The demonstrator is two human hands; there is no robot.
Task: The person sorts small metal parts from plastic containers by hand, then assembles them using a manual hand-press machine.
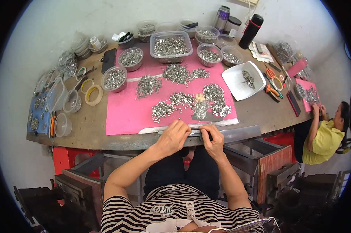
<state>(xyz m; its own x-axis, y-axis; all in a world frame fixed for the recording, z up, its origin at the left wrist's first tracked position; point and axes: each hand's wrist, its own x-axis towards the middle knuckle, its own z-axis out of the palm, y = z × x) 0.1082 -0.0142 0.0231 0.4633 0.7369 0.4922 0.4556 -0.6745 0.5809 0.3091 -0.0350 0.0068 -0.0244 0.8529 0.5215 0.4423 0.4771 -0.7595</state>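
Note:
At the table's front edge, my left hand is closed, its fingertips pinched together over a narrow metal strip. What lies in that pinch is too small to name. Just beside it, my right hand curls at the strip's other end, a dark piece showing between thumb and fingers; its kind is hidden. Beyond the hands spreads a pink mat bearing several heaps of small silvery metal parts. Closest to my hands are a pile of thin pale metal pieces and another heap of parts.
Tubs of metal parts line the mat's back. A white tray, pliers and a phone sit right. Tape rolls and clear cups stand left. A co-worker in yellow works at the far right.

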